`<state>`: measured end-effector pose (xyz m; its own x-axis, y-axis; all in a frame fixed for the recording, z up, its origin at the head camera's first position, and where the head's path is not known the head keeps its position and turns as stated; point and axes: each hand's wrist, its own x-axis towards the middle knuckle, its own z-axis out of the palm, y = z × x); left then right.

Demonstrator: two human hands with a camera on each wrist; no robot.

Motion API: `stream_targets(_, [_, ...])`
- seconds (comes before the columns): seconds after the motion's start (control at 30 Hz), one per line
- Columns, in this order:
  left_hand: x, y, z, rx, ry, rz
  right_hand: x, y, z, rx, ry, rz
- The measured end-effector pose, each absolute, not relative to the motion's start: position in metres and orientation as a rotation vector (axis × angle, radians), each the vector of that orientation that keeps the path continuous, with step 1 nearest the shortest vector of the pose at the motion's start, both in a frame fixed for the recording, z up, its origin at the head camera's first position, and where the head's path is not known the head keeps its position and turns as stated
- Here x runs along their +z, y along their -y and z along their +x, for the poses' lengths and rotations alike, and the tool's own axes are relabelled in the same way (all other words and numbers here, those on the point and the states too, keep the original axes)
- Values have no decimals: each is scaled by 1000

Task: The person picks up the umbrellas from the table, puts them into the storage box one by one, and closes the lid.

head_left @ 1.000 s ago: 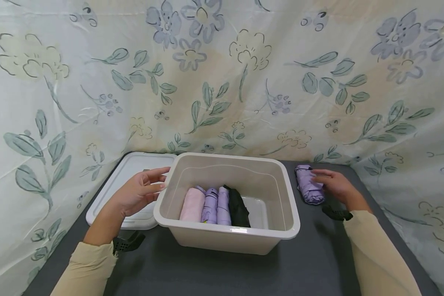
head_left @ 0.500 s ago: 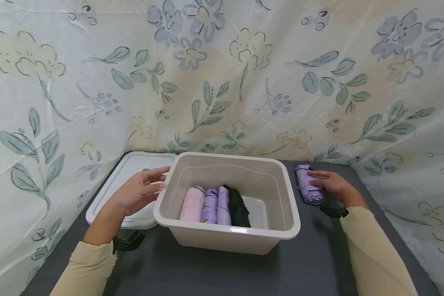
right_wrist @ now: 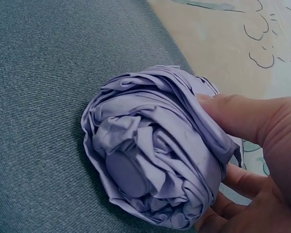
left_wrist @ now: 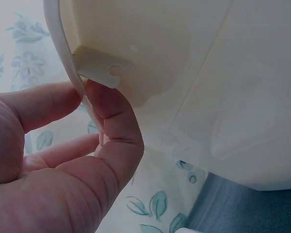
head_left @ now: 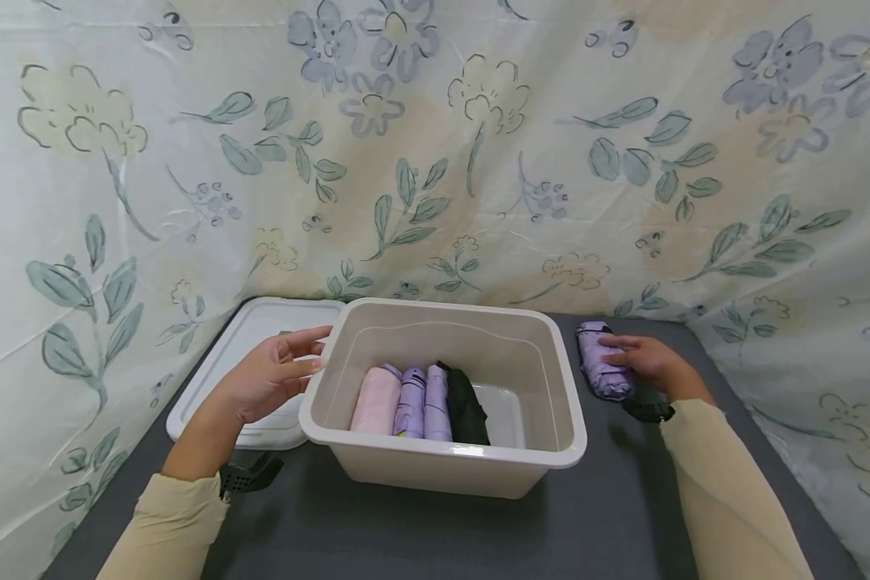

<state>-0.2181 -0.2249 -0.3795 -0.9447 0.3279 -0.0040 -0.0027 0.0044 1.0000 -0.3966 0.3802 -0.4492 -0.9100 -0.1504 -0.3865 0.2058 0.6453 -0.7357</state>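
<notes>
A beige plastic bin [head_left: 449,475] stands mid-table. My left hand [head_left: 279,374] pinches its left rim; in the left wrist view the thumb lies outside and a bent finger [left_wrist: 119,131] hooks under the lip. To the right lies a lavender folding umbrella [head_left: 603,362], its fabric loosely rolled around a round end cap [right_wrist: 127,174]. My right hand [head_left: 648,362] grips it from the right side, thumb [right_wrist: 242,114] on the fabric and the other fingers partly hidden behind the roll. The umbrella rests on the dark table.
Inside the bin stand a pink roll [head_left: 375,403], two lavender rolls [head_left: 410,407] and a black roll [head_left: 466,409], side by side toward the left. A white lid [head_left: 261,310] lies behind my left hand. A floral curtain [head_left: 435,161] hangs along the table's back edge.
My right hand has shifted slightly left and closer in around the lavender umbrella. My left hand and the bin have stayed in place.
</notes>
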Motion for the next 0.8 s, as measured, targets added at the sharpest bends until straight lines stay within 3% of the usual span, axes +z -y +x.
stream_targets(0.8, [-376, 222, -220, 2037, -2053, 343, -452, -380, -398, -1189, -2523, 77])
